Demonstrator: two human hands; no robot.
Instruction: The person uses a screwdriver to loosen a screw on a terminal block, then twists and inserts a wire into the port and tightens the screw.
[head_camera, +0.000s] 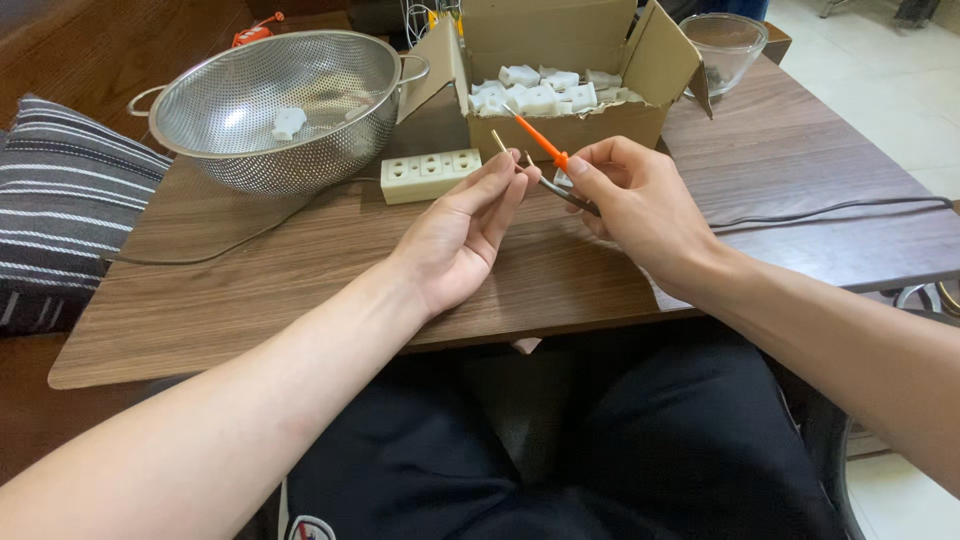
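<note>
Left hand (455, 240): your fingertips pinch a thin brass prong (497, 142), lifted clear of the table (300, 270) for access.
Right hand (635, 205): clamped on the orange screwdriver (540, 145) and dark cable (800, 212), steadying both.
Box (560, 120): open nearby, white plugs within reach.
Colander (280, 110): holds one white piece, apart.

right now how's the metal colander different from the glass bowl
The metal colander is steel, perforated and opaque, with loop handles; the glass bowl is clear, unperforated and shows no handles. The colander looks bigger and holds a white piece; the bowl's contents are unclear. Both are round and upright on the table.
</note>
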